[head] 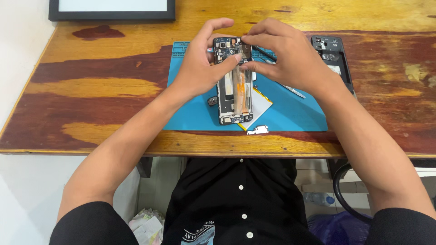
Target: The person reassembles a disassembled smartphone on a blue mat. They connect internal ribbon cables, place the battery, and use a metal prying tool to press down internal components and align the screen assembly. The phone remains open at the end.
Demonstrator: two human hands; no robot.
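Observation:
An opened smartphone (234, 90) with its back removed lies lengthwise on a blue work mat (290, 113), circuit board and orange flex cables exposed. My left hand (200, 63) grips its upper left edge, thumb resting on the board. My right hand (286, 56) holds the upper right edge, fingertips pinching at the top corner by the camera area. Under the phone lies a flat white battery (260, 106) with a yellow edge.
A black phone back cover (334, 56) lies at the mat's right edge. Tweezers (293, 90) and a dark tool (265, 53) rest behind my right hand. A small white metal part (257, 130) sits at the mat's front edge. A black-framed board (111, 10) stands far left.

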